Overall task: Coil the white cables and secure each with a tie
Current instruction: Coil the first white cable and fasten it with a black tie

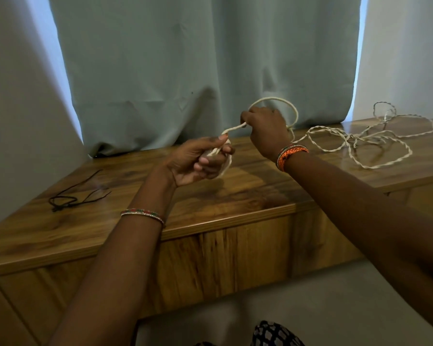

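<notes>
White twisted cable (273, 101) arcs above the wooden surface's back edge, its slack heaped toward the right corner. Right hand (266, 131) pinches one strand; left hand (200, 158) curls round a small coil, mostly hidden. Black ties (73, 196) lie near the left edge.

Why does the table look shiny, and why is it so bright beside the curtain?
Head view: daylight leaks past both edges of the curtain, glowing bluish; the table reflects that light as pale glare near the loose white cable; the left hand looks slightly blurred; the wide lens bends the table's edge.
</notes>
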A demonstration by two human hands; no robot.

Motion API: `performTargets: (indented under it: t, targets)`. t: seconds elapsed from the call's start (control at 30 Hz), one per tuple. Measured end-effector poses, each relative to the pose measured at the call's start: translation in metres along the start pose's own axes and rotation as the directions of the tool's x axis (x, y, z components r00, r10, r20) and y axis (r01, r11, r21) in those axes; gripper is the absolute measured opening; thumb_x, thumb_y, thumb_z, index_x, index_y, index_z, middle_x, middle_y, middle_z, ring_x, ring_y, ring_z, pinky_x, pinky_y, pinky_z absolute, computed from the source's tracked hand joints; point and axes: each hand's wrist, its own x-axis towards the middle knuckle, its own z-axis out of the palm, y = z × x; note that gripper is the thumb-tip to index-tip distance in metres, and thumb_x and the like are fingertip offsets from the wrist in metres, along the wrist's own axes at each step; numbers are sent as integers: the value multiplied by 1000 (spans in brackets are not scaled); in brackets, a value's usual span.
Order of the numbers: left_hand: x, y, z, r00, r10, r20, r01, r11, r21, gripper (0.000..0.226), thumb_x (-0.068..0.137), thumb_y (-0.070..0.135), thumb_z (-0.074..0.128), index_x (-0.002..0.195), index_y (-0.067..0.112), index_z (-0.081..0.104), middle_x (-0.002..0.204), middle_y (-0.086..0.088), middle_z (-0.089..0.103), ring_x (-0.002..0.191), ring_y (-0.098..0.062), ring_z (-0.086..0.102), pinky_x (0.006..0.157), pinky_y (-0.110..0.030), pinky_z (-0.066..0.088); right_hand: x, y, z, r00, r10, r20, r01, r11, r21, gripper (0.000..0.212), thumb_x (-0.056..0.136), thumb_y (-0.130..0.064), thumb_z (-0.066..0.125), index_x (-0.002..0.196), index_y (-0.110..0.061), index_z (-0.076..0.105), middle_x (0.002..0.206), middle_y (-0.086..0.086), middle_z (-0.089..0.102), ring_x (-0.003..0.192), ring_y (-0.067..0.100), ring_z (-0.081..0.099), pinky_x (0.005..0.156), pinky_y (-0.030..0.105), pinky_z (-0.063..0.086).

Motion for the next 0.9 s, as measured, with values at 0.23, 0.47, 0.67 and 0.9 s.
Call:
performTargets:
  t: [0.23, 0.47, 0.67, 0.9]
  targets:
    - [12, -4, -10, 904, 34, -426, -21, 999, 37, 39, 101, 35, 23, 66, 21, 31, 29, 8, 25, 21, -2, 20, 29, -14, 12, -11, -29, -3, 927, 147, 344, -297, 848, 439, 80, 76, -37, 71, 143, -15, 31, 144, 12, 36, 134, 30, 31, 110, 46, 24]
    - [3, 1, -1, 876, 10, -482, 36, 996, 85, 45, 99, 41, 27, 61, 20, 31, 31, 10, 24, 23, -2, 15, 28, -15, 10, -8, -33, -31, 935, 172, 309, -351, 559, 751, 22, 84, -16, 61, 103, -13, 72, 107, 8, 69, 105, 22, 60, 98, 40, 45]
    - [-16, 21, 29, 952, 218, -214, -239, 967, -82, 45, 86, 36, 31, 46, 22, 43, 24, 9, 28, 19, -6, 15, 33, -21, 8, -13, -15, -23, 995, 81, 62, -101, 865, 491, 26, 80, 1, 50, 96, -9, 68, 90, 18, 67, 84, 37, 62, 71, 38, 51]
    - [-41, 36, 40, 634, 561, -532, -764, 563, -317, 49, 91, 23, 30, 44, 19, 43, 26, 6, 27, 20, -6, 21, 29, -16, 16, -36, 30, -27, 973, 228, 30, -222, 896, 386, 35, 84, -18, 64, 118, -17, 58, 96, 18, 69, 92, 37, 63, 77, 42, 52]
